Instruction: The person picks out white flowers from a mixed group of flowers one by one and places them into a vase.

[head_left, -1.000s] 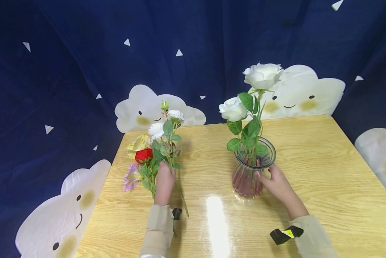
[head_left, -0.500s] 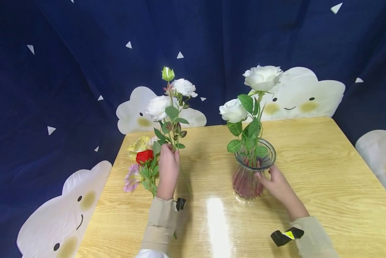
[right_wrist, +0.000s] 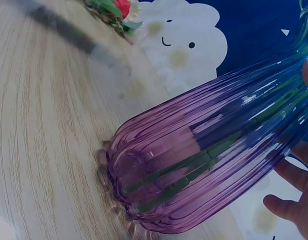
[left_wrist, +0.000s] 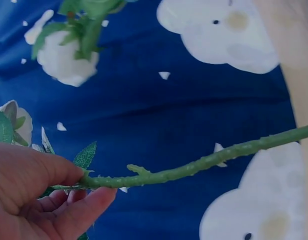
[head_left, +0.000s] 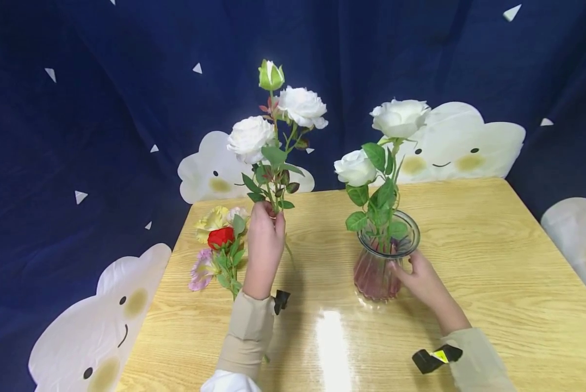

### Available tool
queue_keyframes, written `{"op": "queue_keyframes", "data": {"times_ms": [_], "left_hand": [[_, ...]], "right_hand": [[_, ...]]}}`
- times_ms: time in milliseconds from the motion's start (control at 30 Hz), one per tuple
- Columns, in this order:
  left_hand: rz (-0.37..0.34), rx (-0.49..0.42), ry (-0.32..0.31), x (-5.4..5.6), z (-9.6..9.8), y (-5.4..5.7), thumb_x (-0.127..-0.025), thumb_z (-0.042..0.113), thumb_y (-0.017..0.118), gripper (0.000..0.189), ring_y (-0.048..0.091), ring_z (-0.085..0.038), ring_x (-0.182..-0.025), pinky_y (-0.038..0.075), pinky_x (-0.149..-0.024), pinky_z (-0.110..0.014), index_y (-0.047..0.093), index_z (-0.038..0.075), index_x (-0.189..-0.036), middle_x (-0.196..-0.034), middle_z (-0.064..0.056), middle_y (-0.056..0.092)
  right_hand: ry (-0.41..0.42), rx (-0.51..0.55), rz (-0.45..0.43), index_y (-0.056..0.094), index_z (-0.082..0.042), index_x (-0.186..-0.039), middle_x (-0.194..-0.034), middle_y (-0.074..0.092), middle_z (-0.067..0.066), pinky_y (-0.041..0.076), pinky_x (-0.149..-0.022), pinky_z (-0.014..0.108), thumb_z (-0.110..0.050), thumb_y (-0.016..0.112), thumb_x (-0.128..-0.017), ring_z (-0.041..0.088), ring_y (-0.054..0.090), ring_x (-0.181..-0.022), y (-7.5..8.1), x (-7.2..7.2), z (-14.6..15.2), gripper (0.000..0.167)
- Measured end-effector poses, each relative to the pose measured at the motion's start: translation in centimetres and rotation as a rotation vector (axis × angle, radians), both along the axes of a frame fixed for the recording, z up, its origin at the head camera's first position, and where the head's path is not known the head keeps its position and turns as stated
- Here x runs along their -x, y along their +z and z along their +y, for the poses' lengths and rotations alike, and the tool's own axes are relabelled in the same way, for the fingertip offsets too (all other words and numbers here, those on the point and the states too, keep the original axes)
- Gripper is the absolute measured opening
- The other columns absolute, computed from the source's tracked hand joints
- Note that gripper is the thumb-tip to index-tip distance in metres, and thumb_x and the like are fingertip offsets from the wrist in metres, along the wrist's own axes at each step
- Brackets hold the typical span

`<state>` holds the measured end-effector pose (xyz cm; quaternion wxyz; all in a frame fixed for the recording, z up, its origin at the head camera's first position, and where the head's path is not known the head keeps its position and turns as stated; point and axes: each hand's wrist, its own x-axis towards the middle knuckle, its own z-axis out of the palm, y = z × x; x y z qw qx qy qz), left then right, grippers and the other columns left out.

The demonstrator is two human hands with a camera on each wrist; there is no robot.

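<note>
My left hand [head_left: 265,242] pinches the green stem [left_wrist: 189,169] of a white artificial rose spray [head_left: 251,139], which stands upright above the table with two blooms and a green bud on top. In the left wrist view, thumb and fingers meet on the stem just below its leaves. To the right, my right hand [head_left: 422,280] holds a ribbed, pink-tinted glass vase [head_left: 377,272] by its side, below the rim. Two white roses [head_left: 400,117] stand in that vase; their stems reach its bottom in the right wrist view.
A bunch of artificial flowers lies on the left of the wooden table [head_left: 493,261], with a red bloom [head_left: 221,238], a yellow bloom [head_left: 211,222] and a lilac bloom [head_left: 202,270]. A dark blue curtain [head_left: 293,32] with cloud shapes hangs behind the table.
My left hand has lifted the white rose spray off the flower bunch, up and to the right. The right hand and the vase have stayed in place.
</note>
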<state>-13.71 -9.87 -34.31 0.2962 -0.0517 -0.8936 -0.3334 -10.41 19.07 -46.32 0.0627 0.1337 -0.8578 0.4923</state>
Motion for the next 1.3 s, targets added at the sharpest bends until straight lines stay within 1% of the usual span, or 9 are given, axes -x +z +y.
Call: {"op": "queue_keyframes", "data": {"times_ms": [267,500,633,800,933,1000,1100,1200,1300], "left_hand": [[0.034,-0.022,-0.075,-0.7,1.8,2.8,-0.086,0.004,0.053,0.012,0.060,-0.020,-0.072,0.049,-0.056,-0.027,0.044,-0.002,-0.092,-0.084,-0.012,0.049],[0.069,-0.035,-0.147,-0.6,3.4,5.2,-0.086,0.003,0.054,0.015,0.060,-0.020,-0.072,0.049,-0.058,-0.023,0.045,-0.003,-0.096,-0.086,-0.012,0.050],[0.092,-0.054,-0.185,-0.7,4.3,6.2,-0.086,0.003,0.055,0.015,0.060,-0.019,-0.072,0.049,-0.058,-0.020,0.045,-0.003,-0.096,-0.087,-0.013,0.050],[0.124,-0.098,-0.228,-1.1,5.2,7.2,-0.087,0.005,0.053,0.015,0.059,-0.016,-0.073,0.048,-0.059,-0.018,0.045,-0.002,-0.098,-0.088,-0.011,0.048],[0.189,-0.119,-0.268,-1.3,6.1,8.1,-0.087,0.004,0.053,0.013,0.058,-0.016,-0.072,0.045,-0.059,-0.017,0.045,-0.001,-0.097,-0.088,-0.010,0.048],[0.236,-0.126,-0.290,-1.3,6.6,8.7,-0.086,0.003,0.053,0.012,0.058,-0.016,-0.070,0.044,-0.058,-0.016,0.045,-0.002,-0.095,-0.086,-0.011,0.048],[0.274,-0.148,-0.332,-1.5,7.5,9.8,-0.086,0.002,0.053,0.012,0.057,-0.014,-0.066,0.043,-0.058,-0.016,0.045,-0.002,-0.093,-0.084,-0.010,0.047],[0.265,-0.192,-0.381,-2.3,8.4,10.9,-0.086,0.002,0.053,0.012,0.057,-0.014,-0.066,0.044,-0.058,-0.015,0.044,-0.002,-0.093,-0.084,-0.011,0.046],[0.249,-0.203,-0.433,-2.7,9.3,11.2,-0.086,0.002,0.053,0.013,0.059,-0.015,-0.069,0.045,-0.061,-0.014,0.042,-0.001,-0.092,-0.085,-0.012,0.045]], "right_hand": [[0.002,0.003,0.006,0.030,0.007,-0.131,-0.129,0.036,0.032,0.029,-0.089,0.061,-0.016,0.058,-0.086,0.048,0.034,-0.116,0.0,0.0,0.0,0.058],[0.001,0.004,0.007,0.028,0.007,-0.132,-0.129,0.035,0.032,0.029,-0.089,0.061,-0.015,0.058,-0.085,0.049,0.034,-0.116,0.0,0.0,-0.1,0.059],[0.001,0.004,0.002,0.028,0.007,-0.132,-0.129,0.035,0.032,0.029,-0.089,0.061,-0.015,0.057,-0.086,0.049,0.033,-0.116,0.1,-0.2,-0.2,0.059],[-0.001,0.007,0.010,0.029,0.008,-0.131,-0.128,0.036,0.032,0.030,-0.088,0.061,-0.014,0.057,-0.085,0.048,0.034,-0.116,0.2,-0.2,-0.3,0.058],[0.006,0.012,0.021,0.029,0.007,-0.132,-0.128,0.037,0.031,0.029,-0.088,0.061,-0.012,0.058,-0.085,0.048,0.034,-0.116,0.1,-0.2,-0.2,0.058],[0.010,0.010,0.029,0.030,0.006,-0.131,-0.128,0.038,0.031,0.029,-0.087,0.061,-0.011,0.058,-0.085,0.048,0.034,-0.116,0.0,-0.1,-0.2,0.057],[0.017,0.013,0.032,0.031,0.005,-0.131,-0.127,0.038,0.030,0.029,-0.087,0.061,-0.011,0.058,-0.085,0.048,0.034,-0.116,0.1,-0.1,-0.1,0.056],[0.019,0.014,0.024,0.031,0.005,-0.131,-0.128,0.039,0.030,0.029,-0.088,0.061,-0.012,0.059,-0.085,0.048,0.034,-0.116,0.4,-0.3,-0.2,0.056],[0.013,0.014,0.015,0.032,0.005,-0.131,-0.127,0.039,0.030,0.028,-0.088,0.062,-0.013,0.059,-0.085,0.048,0.034,-0.116,0.6,-0.4,-0.3,0.055]]}}
